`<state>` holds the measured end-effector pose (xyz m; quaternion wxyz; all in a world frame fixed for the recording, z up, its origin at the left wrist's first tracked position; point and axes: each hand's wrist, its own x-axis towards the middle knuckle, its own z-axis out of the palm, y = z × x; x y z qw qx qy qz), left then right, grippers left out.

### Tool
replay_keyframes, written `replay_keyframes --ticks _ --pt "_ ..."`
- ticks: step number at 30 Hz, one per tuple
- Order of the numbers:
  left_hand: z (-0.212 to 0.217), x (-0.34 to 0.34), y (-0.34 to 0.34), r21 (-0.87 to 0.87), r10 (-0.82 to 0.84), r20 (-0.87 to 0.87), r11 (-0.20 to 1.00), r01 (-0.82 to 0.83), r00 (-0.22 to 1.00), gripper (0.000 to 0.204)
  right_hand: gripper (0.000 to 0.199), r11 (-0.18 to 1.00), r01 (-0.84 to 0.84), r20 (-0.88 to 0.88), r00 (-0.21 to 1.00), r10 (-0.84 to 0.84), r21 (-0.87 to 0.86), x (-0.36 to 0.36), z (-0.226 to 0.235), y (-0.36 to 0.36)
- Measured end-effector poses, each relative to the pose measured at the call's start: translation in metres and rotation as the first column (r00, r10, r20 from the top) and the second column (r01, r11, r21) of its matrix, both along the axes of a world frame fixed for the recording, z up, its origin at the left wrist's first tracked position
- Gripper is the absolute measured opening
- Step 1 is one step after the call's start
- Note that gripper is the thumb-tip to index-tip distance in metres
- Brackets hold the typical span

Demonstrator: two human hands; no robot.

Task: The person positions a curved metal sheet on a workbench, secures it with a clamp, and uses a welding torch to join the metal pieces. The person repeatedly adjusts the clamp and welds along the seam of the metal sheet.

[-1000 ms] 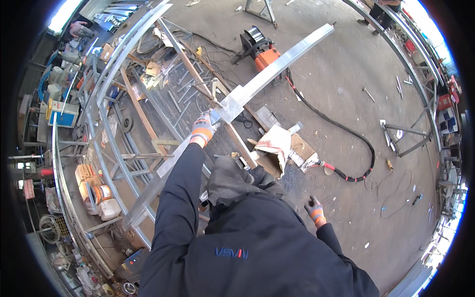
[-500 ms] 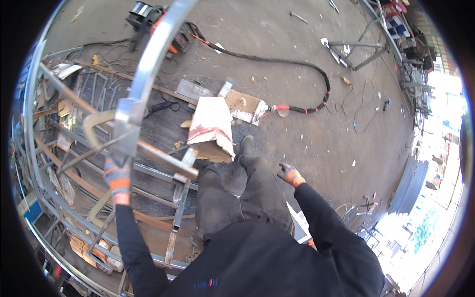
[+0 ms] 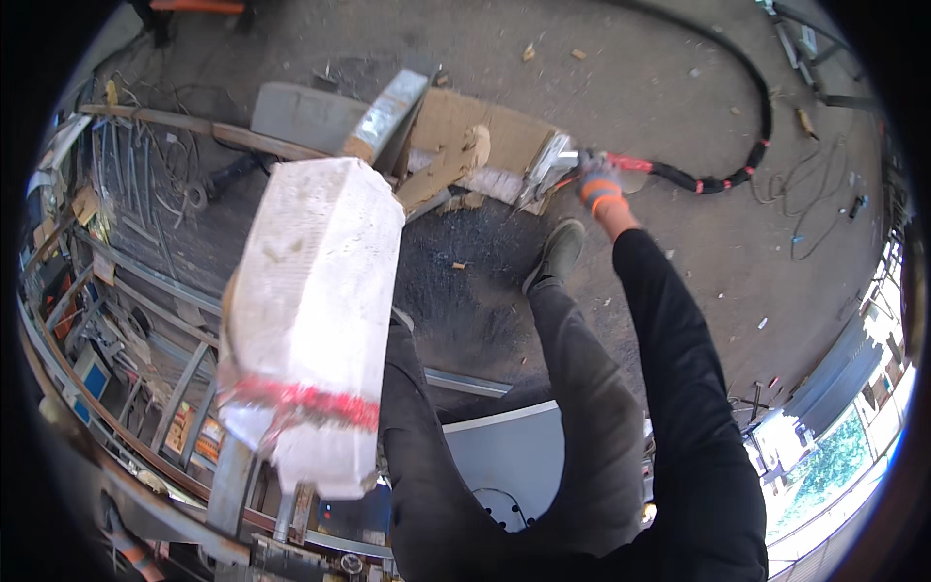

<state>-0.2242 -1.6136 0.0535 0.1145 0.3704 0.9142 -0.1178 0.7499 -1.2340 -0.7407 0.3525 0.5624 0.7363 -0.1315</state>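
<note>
hands well apart. r hand (image 3: 599, 184) is up & right of white carton (image 3: 320, 281), touching red end (image 3: 632, 162) of black cable (image 3: 767, 112), which curves off further right of carton; blurred, can't tell if fingers close on it. l hand (image 3: 118, 532) is low & left of carton, nr metal rail (image 3: 184, 524); can't tell its grip. brown cardboard (image 3: 509, 126) lies up-right of carton.

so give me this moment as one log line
right hand: at red end of black cable | left hand: lower left, grip unclear | nearby: red-streaked white cardboard, left of legs
</note>
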Motion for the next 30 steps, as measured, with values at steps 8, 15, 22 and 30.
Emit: replay_keyframes --ticks 8,15,22,30 --pt "0.033 0.015 0.0 -0.32 -0.42 -0.123 0.875 0.364 0.899 0.046 0.044 0.982 -0.063 0.041 0.997 0.071 -0.179 -0.005 -0.069 0.035" --pt "-0.016 0.026 -0.009 0.242 0.354 0.024 0.905 -0.349 0.935 0.051 0.044 0.805 -0.512 -0.179 0.859 0.48 -0.3 0.06 0.033 -0.014" --pt "-0.071 0.113 0.039 0.213 -0.011 -0.277 0.974 0.073 0.961 0.105 0.031 0.954 -0.3 -0.539 0.802 0.256 0.008 0.103 0.339 -0.085" --pt "-0.015 0.142 0.088 0.229 -0.036 0.15 0.973 0.001 0.988 0.097 0.022 0.888 -0.203 -0.524 0.744 0.414 0.414 0.019 0.715 -0.189"
